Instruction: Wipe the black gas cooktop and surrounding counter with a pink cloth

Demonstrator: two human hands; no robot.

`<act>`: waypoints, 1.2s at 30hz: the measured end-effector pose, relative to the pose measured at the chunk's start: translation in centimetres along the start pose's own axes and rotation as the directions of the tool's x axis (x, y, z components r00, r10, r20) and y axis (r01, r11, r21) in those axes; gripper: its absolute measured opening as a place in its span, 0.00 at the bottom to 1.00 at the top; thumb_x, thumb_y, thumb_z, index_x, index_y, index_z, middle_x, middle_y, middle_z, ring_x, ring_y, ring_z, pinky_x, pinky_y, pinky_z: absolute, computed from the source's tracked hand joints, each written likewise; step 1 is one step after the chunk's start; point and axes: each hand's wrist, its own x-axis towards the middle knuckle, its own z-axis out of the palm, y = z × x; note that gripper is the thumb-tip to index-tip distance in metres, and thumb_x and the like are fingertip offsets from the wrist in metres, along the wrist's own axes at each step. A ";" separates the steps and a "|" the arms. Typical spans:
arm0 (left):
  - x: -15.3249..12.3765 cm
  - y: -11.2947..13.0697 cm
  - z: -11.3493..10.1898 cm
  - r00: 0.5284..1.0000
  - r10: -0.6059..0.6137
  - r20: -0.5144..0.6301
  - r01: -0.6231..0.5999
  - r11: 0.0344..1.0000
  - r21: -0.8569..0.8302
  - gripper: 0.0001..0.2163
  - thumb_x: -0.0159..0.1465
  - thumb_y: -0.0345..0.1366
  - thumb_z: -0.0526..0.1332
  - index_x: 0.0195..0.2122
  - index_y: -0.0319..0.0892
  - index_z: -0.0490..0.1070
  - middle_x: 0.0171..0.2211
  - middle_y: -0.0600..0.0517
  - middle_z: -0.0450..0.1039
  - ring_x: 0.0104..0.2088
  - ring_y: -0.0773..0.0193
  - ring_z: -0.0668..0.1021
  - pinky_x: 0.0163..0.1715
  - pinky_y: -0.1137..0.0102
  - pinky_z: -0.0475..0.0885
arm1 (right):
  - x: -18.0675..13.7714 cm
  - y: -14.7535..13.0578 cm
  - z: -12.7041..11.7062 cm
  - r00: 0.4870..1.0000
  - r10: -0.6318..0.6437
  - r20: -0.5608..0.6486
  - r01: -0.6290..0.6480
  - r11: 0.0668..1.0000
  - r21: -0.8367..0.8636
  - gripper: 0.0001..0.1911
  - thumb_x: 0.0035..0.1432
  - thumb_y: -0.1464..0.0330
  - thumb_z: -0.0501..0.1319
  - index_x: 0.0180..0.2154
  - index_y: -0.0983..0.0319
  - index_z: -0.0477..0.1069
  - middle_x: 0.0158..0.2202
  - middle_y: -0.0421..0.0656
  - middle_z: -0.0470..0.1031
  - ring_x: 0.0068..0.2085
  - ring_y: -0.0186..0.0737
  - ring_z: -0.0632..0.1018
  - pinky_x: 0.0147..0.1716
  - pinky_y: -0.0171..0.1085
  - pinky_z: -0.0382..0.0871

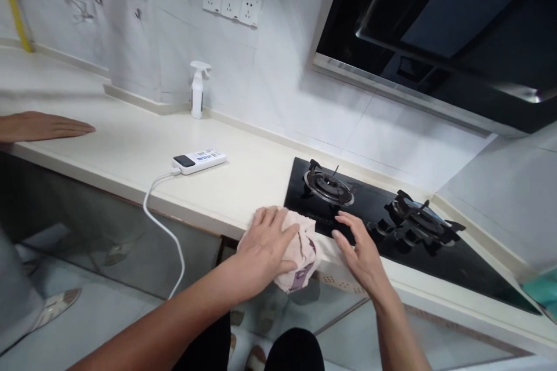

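Observation:
A pinkish cleaning cloth (300, 255) with purple marks is bunched at the counter's front edge, beside the near left corner of the black gas stove (317, 217). My left hand (267, 246) grips it from above, with part of the cloth hanging over the edge. Fingers apart and holding nothing, my right hand (359, 249) hovers by the front edge of the stove. Left of my hands, a white power bank (204, 159) lies on the counter with a white cable (174, 237) plugged in and drooping over the edge.
A white spray bottle (197, 93) stands against the wall. Another person's hand (52, 126) rests flat on the counter (122, 142) at the left. The black range hood (435, 29) juts out at upper right. Two burners (329, 185) sit on the stove.

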 end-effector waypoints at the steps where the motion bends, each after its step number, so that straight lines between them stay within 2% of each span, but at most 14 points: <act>1: 0.4 0.6 0.6 1.000 0.011 0.007 -0.011 1.000 0.022 0.35 0.53 0.50 0.76 0.61 0.48 0.69 0.65 0.38 0.64 0.66 0.32 0.64 0.63 0.39 0.58 | 0.0 1.4 0.2 1.000 0.025 -0.017 -0.026 0.997 -0.076 0.22 0.70 0.51 0.54 0.53 0.59 0.72 0.63 0.52 0.69 0.66 0.52 0.67 0.67 0.57 0.58; 4: 1.4 2.6 3.2 0.998 0.015 0.060 -0.021 0.994 0.104 0.38 0.47 0.52 0.79 0.58 0.52 0.71 0.65 0.40 0.65 0.67 0.27 0.61 0.63 0.35 0.55 | -0.4 4.6 1.6 0.991 0.121 0.063 -0.100 0.960 -0.261 0.29 0.71 0.49 0.47 0.58 0.60 0.71 0.67 0.53 0.65 0.71 0.56 0.61 0.68 0.64 0.51; 7: 2.1 4.4 5.3 0.996 -0.021 0.086 0.001 0.974 0.225 0.29 0.55 0.48 0.74 0.56 0.48 0.73 0.63 0.37 0.67 0.67 0.27 0.62 0.61 0.35 0.56 | -0.8 5.8 2.6 0.970 0.170 0.172 -0.096 0.923 -0.372 0.31 0.72 0.48 0.45 0.64 0.57 0.67 0.70 0.49 0.61 0.73 0.54 0.57 0.69 0.65 0.46; 9: 2.3 4.9 5.8 0.998 -0.020 0.063 0.004 0.967 0.255 0.23 0.60 0.46 0.70 0.55 0.46 0.73 0.62 0.36 0.69 0.66 0.30 0.64 0.60 0.36 0.58 | -1.1 6.0 2.8 0.965 0.170 0.199 -0.077 0.912 -0.404 0.31 0.72 0.48 0.45 0.66 0.55 0.65 0.71 0.46 0.60 0.73 0.52 0.56 0.70 0.64 0.45; 11: 2.1 4.4 5.6 0.999 0.006 0.043 -0.015 0.973 0.230 0.20 0.63 0.48 0.67 0.54 0.48 0.74 0.60 0.38 0.70 0.65 0.34 0.66 0.58 0.40 0.61 | -1.2 6.1 2.7 0.963 0.176 0.202 -0.076 0.903 -0.423 0.32 0.72 0.48 0.44 0.66 0.54 0.65 0.71 0.46 0.59 0.73 0.51 0.56 0.70 0.64 0.45; 15: 0.5 1.2 4.4 0.994 0.104 0.045 -0.109 0.986 0.124 0.25 0.64 0.48 0.66 0.61 0.48 0.69 0.59 0.43 0.71 0.63 0.38 0.67 0.54 0.48 0.67 | -1.3 6.5 2.5 0.960 0.189 0.208 -0.077 0.888 -0.453 0.33 0.71 0.46 0.44 0.67 0.54 0.64 0.72 0.45 0.58 0.73 0.51 0.56 0.70 0.63 0.46; 18: -1.3 -2.1 2.9 0.997 0.076 -0.002 -0.075 0.991 0.109 0.29 0.64 0.48 0.67 0.65 0.49 0.67 0.62 0.45 0.70 0.64 0.38 0.67 0.57 0.48 0.66 | -1.4 6.8 2.5 0.960 0.182 0.214 -0.062 0.880 -0.470 0.33 0.71 0.45 0.44 0.67 0.53 0.64 0.72 0.45 0.58 0.73 0.52 0.56 0.70 0.63 0.47; 22: -3.5 -7.0 -0.1 0.998 -0.049 -0.037 0.055 0.981 0.187 0.33 0.59 0.53 0.71 0.63 0.49 0.70 0.66 0.44 0.67 0.68 0.37 0.64 0.66 0.44 0.57 | -1.5 6.8 2.5 0.966 0.152 0.211 -0.031 0.874 -0.485 0.33 0.71 0.46 0.44 0.67 0.53 0.64 0.72 0.44 0.58 0.73 0.53 0.57 0.70 0.63 0.49; 24: -4.7 -10.1 -1.9 0.990 -0.140 -0.019 0.139 0.952 0.273 0.37 0.54 0.56 0.74 0.63 0.50 0.71 0.66 0.41 0.66 0.67 0.35 0.65 0.67 0.39 0.53 | -1.6 6.6 2.5 0.968 0.146 0.205 -0.028 0.872 -0.488 0.32 0.71 0.46 0.45 0.68 0.53 0.64 0.72 0.44 0.59 0.72 0.53 0.58 0.70 0.63 0.49; 27: -6.6 -15.1 -4.8 0.954 -0.297 -0.034 0.286 0.875 0.392 0.46 0.45 0.57 0.78 0.65 0.49 0.69 0.69 0.36 0.61 0.67 0.33 0.64 0.66 0.39 0.53 | -1.7 6.3 2.5 0.969 0.142 0.204 -0.027 0.877 -0.480 0.32 0.72 0.46 0.46 0.68 0.52 0.63 0.72 0.44 0.59 0.73 0.53 0.57 0.70 0.63 0.50; 30: -8.1 -18.9 -7.1 0.900 -0.433 -0.052 0.410 0.799 0.441 0.46 0.44 0.57 0.77 0.64 0.51 0.69 0.69 0.38 0.59 0.67 0.32 0.62 0.65 0.40 0.55 | -1.7 5.9 2.5 0.968 0.151 0.202 -0.041 0.884 -0.466 0.32 0.72 0.45 0.46 0.68 0.52 0.63 0.72 0.44 0.59 0.73 0.53 0.57 0.70 0.63 0.50; 33: -8.6 -20.0 -8.0 0.909 -0.416 -0.034 0.385 0.803 0.455 0.41 0.51 0.59 0.73 0.64 0.51 0.69 0.68 0.42 0.62 0.65 0.36 0.63 0.63 0.44 0.57 | -1.6 5.4 2.5 0.970 0.158 0.186 -0.061 0.895 -0.442 0.33 0.72 0.44 0.45 0.67 0.53 0.64 0.72 0.44 0.59 0.73 0.53 0.57 0.70 0.63 0.48; 36: -8.1 -18.4 -7.6 0.918 -0.391 -0.059 0.371 0.799 0.474 0.37 0.51 0.60 0.73 0.61 0.54 0.72 0.64 0.42 0.65 0.62 0.35 0.65 0.61 0.43 0.59 | -1.6 5.3 2.5 0.973 0.158 0.169 -0.076 0.907 -0.414 0.33 0.72 0.44 0.44 0.66 0.53 0.66 0.71 0.44 0.60 0.73 0.52 0.57 0.70 0.63 0.48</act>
